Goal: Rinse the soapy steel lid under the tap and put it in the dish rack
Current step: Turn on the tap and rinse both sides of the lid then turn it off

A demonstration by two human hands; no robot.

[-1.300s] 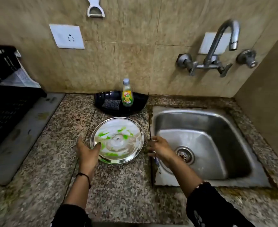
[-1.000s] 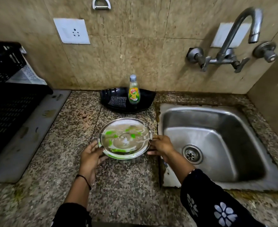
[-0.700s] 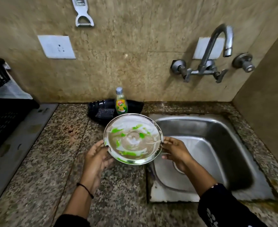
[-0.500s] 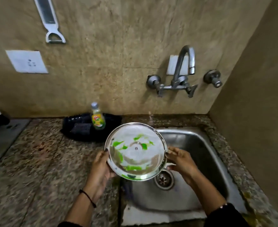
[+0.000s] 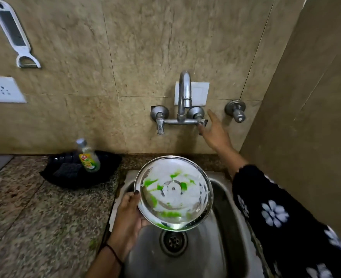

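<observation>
The round steel lid, smeared with green soap and white foam, hangs over the sink, tilted towards me. My left hand grips its left rim, thumb on top. My right hand is raised to the wall tap, fingers spread, fingertips at the tap's right handle. No water is running from the spout. The dish rack is out of view.
A green dish-soap bottle stands in a black tray with a scrub pad on the granite counter, left of the sink. A separate valve sits on the wall at right. A peeler hangs at upper left.
The lid was lifted off the counter with both hands and carried right, over the sink. My right hand then let go of its rim and rose to the tap's right handle.
</observation>
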